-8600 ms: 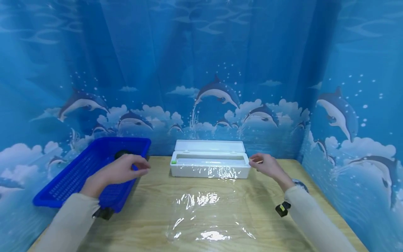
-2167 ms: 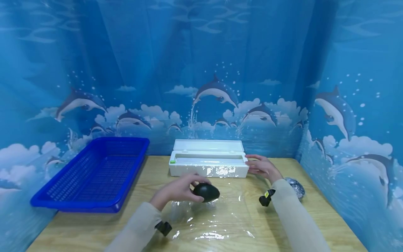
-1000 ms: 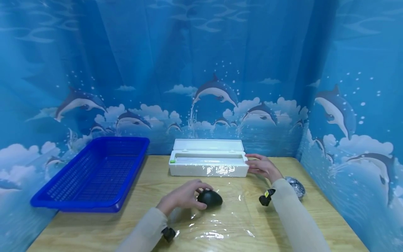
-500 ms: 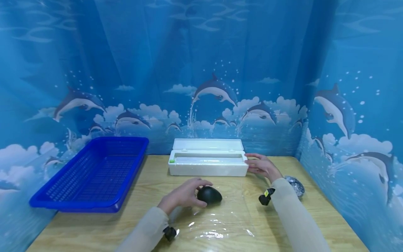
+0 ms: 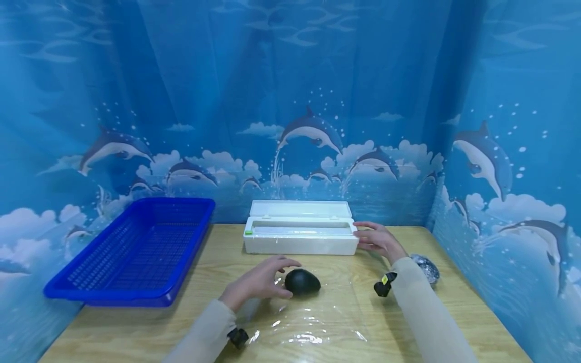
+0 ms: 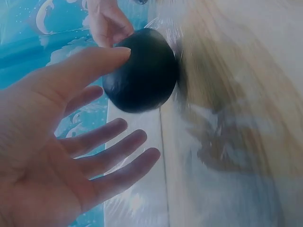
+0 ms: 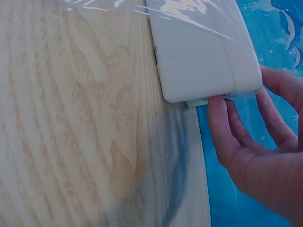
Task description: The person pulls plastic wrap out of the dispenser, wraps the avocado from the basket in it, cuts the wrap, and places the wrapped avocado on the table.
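A dark, smooth avocado [image 5: 302,282] lies on a sheet of clear cling film [image 5: 313,317] spread over the table. My left hand [image 5: 259,282] is beside it on the left, fingers spread apart; in the left wrist view the thumb tip overlaps the avocado [image 6: 142,73] while the other fingers are off it. A white cling film box [image 5: 300,244] stands at the back, its lid [image 5: 300,208] raised and a roll inside. My right hand [image 5: 378,239] touches the box's right end with spread fingertips; the right wrist view shows these at the box's end corner [image 7: 210,61].
A blue perforated basket [image 5: 131,292] stands at the left. A shiny film-wrapped object [image 5: 425,268] lies at the right, partly behind the right sleeve. Blue dolphin-print curtains [image 5: 290,126] hang behind and along the sides of the wooden table [image 5: 458,282].
The left hand brought the avocado from the basket onto the film, then released it and drew back slightly left. The right hand lowered to the box end and has stayed there.
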`<state>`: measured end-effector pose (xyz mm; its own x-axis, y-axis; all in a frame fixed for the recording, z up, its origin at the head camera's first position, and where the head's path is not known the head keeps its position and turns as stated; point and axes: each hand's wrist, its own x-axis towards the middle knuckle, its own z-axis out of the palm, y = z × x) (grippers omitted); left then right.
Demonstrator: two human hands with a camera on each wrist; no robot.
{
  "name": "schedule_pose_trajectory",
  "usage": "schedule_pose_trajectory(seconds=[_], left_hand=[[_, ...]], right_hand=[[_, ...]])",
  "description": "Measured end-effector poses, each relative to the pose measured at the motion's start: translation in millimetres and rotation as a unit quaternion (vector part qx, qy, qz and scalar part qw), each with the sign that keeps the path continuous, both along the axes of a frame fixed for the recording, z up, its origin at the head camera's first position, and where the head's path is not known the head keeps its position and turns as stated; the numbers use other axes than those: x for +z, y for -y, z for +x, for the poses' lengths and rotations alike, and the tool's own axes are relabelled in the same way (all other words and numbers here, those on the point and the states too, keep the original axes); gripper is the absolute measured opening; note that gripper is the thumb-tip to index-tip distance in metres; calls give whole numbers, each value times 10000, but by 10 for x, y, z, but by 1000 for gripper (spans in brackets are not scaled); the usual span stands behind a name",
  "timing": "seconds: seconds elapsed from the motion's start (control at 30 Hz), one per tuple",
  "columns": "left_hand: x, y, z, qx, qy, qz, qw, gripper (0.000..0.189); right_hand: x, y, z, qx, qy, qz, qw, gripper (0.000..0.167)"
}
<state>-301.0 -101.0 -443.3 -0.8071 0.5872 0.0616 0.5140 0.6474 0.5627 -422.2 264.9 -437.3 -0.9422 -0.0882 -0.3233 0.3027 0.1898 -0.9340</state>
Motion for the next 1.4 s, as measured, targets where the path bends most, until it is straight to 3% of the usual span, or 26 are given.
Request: schedule_pose_trajectory(seconds=[0.13,0.33,0.43,0.5,0.63,0.77,0.9,0.97,1.1,1.33,1.4], left_hand=[[19,110,42,-56,-155,8,9999,76],[68,252,96,26,-113,56,9999,70],[89,311,129,54,-89,53,9999,68],[96,341,158,46,-70,45,10000,66],[110,395,230,-113,-87,-4,9999,58],[106,428,322,-388,57,-91,9992,49],[84,423,430,-707,543,-40,9960,39],[72,406,481,-835,766,4,9936,35],[36,352,547,-916,1060,33,9901,30],[-39,280,544,-947,1181,-144,9884,22],[-48,273,540,-953,1156,-168,9886,21]], right_hand=[[12,16,12,74,-99,33,9999,60],[53,-2,81,667,-587,400,9952,61],[107,9,164,668,-778,985,9898,63],[165,46,270,658,-998,1578,9802,64],[308,205,602,970,-1755,2572,9453,51],[348,356,983,2235,-2430,2817,9009,30],[262,481,1309,3458,-2430,2815,8614,19],[207,542,1452,3756,-2283,2810,8531,20],[89,662,1657,3978,-2293,3111,8321,27],[-85,785,1827,4159,-3233,3696,7654,25],[-85,797,1851,4158,-3390,3810,7530,23]])
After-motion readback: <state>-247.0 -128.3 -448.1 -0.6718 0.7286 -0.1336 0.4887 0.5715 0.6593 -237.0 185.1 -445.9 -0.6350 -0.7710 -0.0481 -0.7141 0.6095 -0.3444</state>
